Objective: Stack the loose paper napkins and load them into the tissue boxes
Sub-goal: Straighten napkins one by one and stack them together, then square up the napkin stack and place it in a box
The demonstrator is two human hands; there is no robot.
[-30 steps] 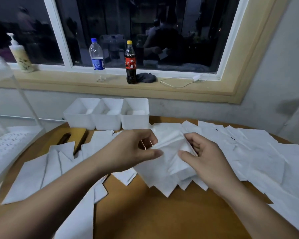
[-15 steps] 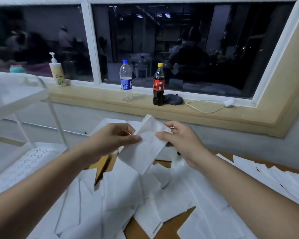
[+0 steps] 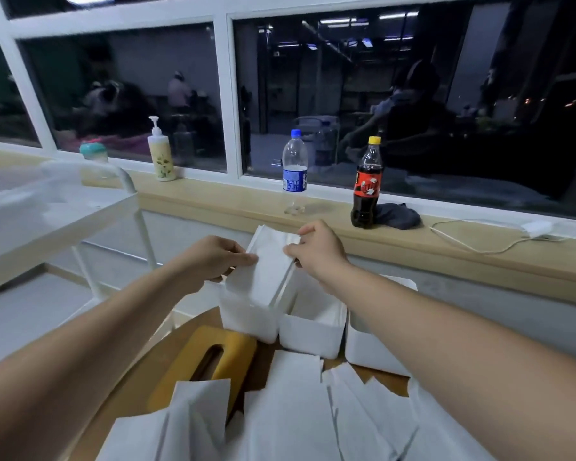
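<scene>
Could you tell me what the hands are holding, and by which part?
A small stack of white paper napkins: the left hand pinches its left edge, the right hand its upper right edge.

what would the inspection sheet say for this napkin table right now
surface: brown table, mostly under paper
job's things: napkin stack held over leftmost white box, two more boxes to its right; loose napkins in front
clutter: yellow slotted lid on table
grippers: left hand and right hand both pinch the stack
cables: white cable on windowsill
surroundings: water bottle, cola bottle, pump bottle, dark cloth on sill; white trolley at left
</scene>
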